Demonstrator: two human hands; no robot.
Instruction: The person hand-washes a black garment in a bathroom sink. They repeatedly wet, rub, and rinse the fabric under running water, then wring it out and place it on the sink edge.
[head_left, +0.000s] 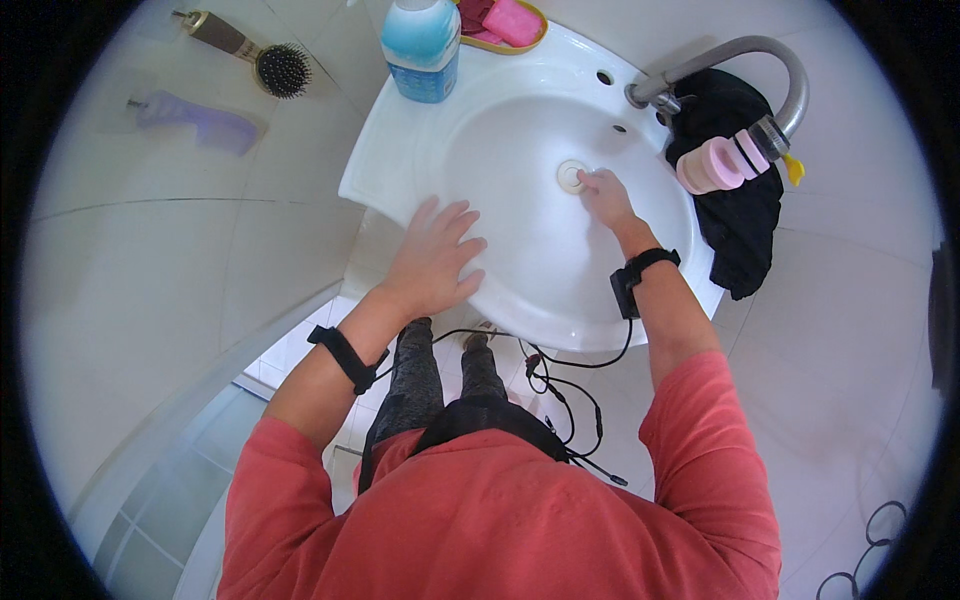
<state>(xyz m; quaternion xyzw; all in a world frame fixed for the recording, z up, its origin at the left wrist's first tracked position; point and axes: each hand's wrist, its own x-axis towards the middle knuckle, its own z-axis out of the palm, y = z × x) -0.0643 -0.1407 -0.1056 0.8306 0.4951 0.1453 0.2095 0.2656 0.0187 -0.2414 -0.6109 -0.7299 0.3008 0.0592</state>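
A white ceramic washbasin (517, 255) lies in front of me. My right hand (606, 196) reaches into the bowl, a fingertip touching the pale round drain stopper (566, 176). Its other fingers look curled and are partly hidden, so a grip on the stopper cannot be made out. Fingers spread and holding nothing, my left hand (442, 259) is over the basin's front left rim. A curved metal faucet (796, 71) rises at the back right. On its spout is a pink and white filter attachment (716, 165).
Black cloth (739, 232) hangs behind the basin's right side. At the back left stand a blue and white bottle (421, 64) and a soap dish (517, 49) with pink soap (514, 22). A hairbrush (281, 71) hangs on the wall. Black cables (592, 365) dangle below the basin.
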